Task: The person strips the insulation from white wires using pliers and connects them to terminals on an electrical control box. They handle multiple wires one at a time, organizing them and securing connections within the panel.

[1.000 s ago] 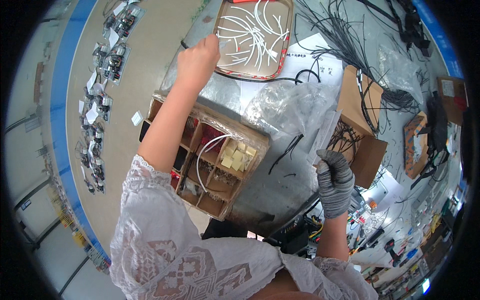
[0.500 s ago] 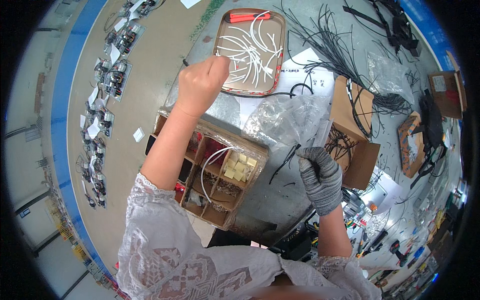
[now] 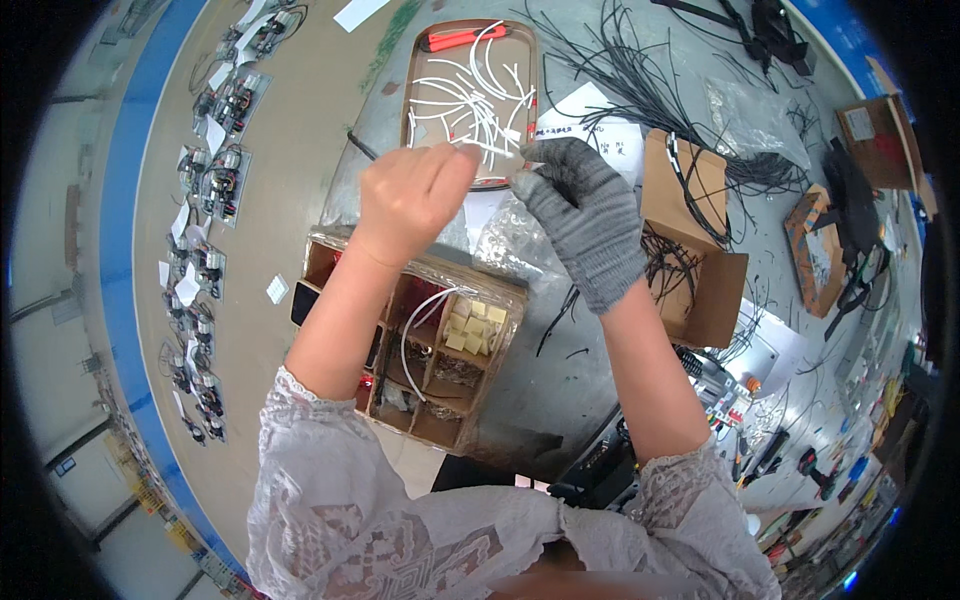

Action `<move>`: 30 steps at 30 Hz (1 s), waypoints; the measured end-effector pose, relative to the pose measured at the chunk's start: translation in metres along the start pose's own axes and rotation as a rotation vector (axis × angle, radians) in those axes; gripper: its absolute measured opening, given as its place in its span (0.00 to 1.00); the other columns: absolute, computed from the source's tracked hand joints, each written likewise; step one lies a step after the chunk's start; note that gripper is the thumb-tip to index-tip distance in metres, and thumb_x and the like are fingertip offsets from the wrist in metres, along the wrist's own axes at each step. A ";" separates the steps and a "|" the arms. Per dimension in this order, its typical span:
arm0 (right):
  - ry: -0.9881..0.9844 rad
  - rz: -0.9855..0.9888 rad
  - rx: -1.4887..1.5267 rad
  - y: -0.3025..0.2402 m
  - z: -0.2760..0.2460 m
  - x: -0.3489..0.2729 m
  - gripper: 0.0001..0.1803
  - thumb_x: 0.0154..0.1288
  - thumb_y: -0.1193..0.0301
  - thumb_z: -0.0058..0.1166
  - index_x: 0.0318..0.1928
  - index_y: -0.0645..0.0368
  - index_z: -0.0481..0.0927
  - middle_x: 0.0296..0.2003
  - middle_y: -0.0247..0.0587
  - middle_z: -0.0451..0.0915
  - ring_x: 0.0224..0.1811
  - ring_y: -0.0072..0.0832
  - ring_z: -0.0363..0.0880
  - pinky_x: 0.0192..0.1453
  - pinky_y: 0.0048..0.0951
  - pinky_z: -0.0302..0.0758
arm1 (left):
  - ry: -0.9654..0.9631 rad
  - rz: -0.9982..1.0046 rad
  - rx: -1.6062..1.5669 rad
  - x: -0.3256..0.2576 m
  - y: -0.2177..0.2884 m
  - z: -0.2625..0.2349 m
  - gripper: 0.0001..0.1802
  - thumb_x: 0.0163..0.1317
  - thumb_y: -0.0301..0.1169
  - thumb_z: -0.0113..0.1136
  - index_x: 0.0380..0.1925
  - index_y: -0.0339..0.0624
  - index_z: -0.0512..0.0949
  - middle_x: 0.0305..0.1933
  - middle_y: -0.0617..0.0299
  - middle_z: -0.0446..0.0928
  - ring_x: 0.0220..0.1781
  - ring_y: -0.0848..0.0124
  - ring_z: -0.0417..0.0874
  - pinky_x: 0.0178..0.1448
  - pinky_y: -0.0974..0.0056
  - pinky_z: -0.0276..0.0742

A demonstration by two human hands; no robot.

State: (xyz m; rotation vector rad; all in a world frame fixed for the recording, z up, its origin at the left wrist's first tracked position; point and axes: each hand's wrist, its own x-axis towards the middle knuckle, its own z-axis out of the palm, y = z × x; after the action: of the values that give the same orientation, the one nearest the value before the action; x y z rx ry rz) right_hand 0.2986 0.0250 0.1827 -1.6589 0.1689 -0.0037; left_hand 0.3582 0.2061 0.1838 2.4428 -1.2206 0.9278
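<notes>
My bare left hand (image 3: 415, 200) is closed in a fist at the near edge of a brown tray (image 3: 408, 100). A black cable (image 3: 362, 146) sticks out on its left side, and the fingers hide the rest of its grip. My right hand (image 3: 590, 215), in a grey knitted glove, is just to the right with thumb and fingertips pinched together. What that pinch holds is too small to make out. Several short white tubes (image 3: 450, 98) lie in the tray beside a red-handled tool (image 3: 462, 40).
Below my left forearm stands a divided cardboard box (image 3: 490, 372) with yellowish blocks (image 3: 475, 328) and a curved white tube (image 3: 404, 350). Right of it are a clear plastic bag (image 3: 515, 240), an open carton (image 3: 720, 300) and bundled black cables (image 3: 640, 85). Several small assemblies (image 3: 225, 180) line the left.
My right hand has moved up and left from the bench to beside my left hand. My left hand has shifted slightly down and right. The whole view has shifted a little.
</notes>
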 end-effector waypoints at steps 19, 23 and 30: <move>0.017 0.035 0.179 -0.046 -0.043 -0.058 0.04 0.61 0.76 0.56 0.34 0.65 0.77 0.27 0.36 0.81 0.29 0.17 0.76 0.35 0.20 0.75 | 0.124 -1.198 -1.489 0.016 0.112 -0.034 0.08 0.60 0.22 0.61 0.40 0.39 0.78 0.18 0.79 0.59 0.19 0.88 0.54 0.23 0.78 0.49; 0.016 -0.026 0.144 -0.048 -0.046 -0.067 0.05 0.59 0.75 0.57 0.34 0.65 0.77 0.27 0.37 0.81 0.28 0.19 0.77 0.36 0.22 0.76 | 0.172 -1.176 -1.580 0.023 0.122 -0.039 0.07 0.61 0.22 0.60 0.40 0.39 0.78 0.17 0.80 0.58 0.18 0.89 0.54 0.21 0.78 0.48; 0.015 -0.027 0.110 -0.051 -0.048 -0.075 0.06 0.59 0.75 0.57 0.35 0.65 0.77 0.28 0.39 0.82 0.29 0.20 0.78 0.36 0.23 0.76 | 0.220 -1.190 -1.654 0.024 0.133 -0.042 0.06 0.62 0.24 0.60 0.39 0.39 0.77 0.17 0.79 0.57 0.17 0.87 0.53 0.21 0.76 0.48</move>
State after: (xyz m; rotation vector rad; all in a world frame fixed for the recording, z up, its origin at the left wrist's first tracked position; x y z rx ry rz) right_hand 0.2255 -0.0099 0.2455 -1.5515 0.1549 -0.0457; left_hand 0.2458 0.1300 0.2245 1.1120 -0.0197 -0.2334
